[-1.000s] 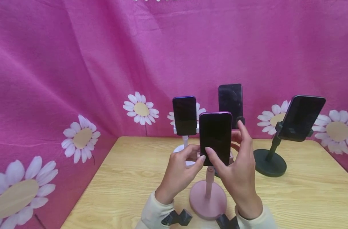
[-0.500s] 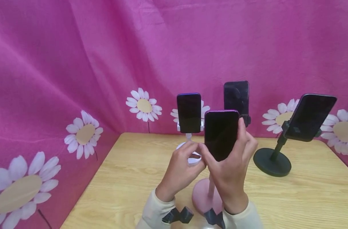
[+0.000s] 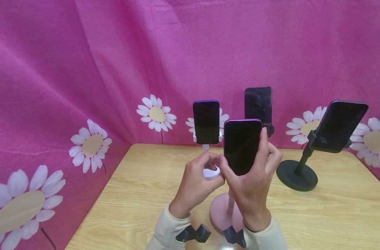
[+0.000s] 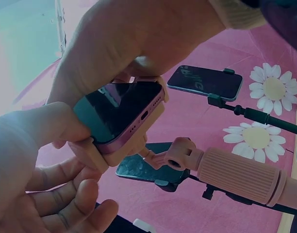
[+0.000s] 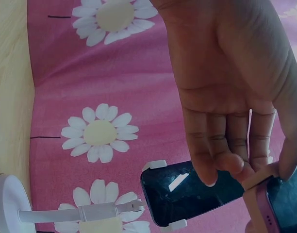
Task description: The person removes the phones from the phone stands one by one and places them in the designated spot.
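A phone with a dark screen and pink-purple edge (image 3: 242, 146) sits upright in the holder of a pink phone stand (image 3: 222, 213), at the front middle of the table. My left hand (image 3: 194, 184) pinches the pink phone holder (image 4: 88, 155) at its left side, thumb near the phone's lower corner and other fingers loosely bent below. My right hand (image 3: 255, 185) grips the phone across its lower part, thumb at the left edge and index finger along the right edge. The fingers behind the phone are partly hidden in the head view.
Behind stands a white phone stand (image 3: 211, 174) with a blue-edged phone (image 3: 206, 121). Another dark phone (image 3: 258, 104) stands behind, its stand mostly hidden. A black phone stand (image 3: 297, 175) on the right bears a tilted phone (image 3: 339, 126). Pink flowered cloth (image 3: 190, 55) hangs behind the table.
My right thumb has shifted from the phone's front to its left edge. The right index finger has come in to the right edge. In the last half second the hands have hardly moved.
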### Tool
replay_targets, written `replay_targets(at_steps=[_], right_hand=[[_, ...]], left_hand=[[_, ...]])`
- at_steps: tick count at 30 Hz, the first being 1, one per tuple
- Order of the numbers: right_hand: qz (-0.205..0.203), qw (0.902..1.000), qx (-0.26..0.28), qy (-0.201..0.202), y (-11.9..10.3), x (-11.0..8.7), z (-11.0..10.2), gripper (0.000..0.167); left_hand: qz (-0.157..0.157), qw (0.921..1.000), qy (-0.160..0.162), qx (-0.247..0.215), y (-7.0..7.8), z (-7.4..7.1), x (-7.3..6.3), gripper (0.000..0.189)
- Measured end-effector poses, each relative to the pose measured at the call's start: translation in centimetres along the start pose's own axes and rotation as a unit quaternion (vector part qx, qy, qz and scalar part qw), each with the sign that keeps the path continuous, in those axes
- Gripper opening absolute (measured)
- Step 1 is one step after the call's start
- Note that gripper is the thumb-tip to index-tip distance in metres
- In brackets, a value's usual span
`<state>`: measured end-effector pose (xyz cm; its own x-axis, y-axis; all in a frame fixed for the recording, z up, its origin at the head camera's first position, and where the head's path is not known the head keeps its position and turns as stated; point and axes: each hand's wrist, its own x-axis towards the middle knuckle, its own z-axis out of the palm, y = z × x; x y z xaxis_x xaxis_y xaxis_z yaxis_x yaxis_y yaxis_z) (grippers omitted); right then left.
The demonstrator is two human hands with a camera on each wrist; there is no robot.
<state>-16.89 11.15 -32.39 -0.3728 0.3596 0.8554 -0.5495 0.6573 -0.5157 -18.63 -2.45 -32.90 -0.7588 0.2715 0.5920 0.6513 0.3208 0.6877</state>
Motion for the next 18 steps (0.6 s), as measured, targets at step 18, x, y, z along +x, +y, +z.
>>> replay_targets(at_steps=[18], right_hand=[[-0.008, 0.9996, 0.021, 0.017, 0.35, 0.06, 0.17, 0.093]], left_hand=[[0.039, 0.9989, 0.025, 0.010, -0.23, -0.07, -0.15, 0.029]])
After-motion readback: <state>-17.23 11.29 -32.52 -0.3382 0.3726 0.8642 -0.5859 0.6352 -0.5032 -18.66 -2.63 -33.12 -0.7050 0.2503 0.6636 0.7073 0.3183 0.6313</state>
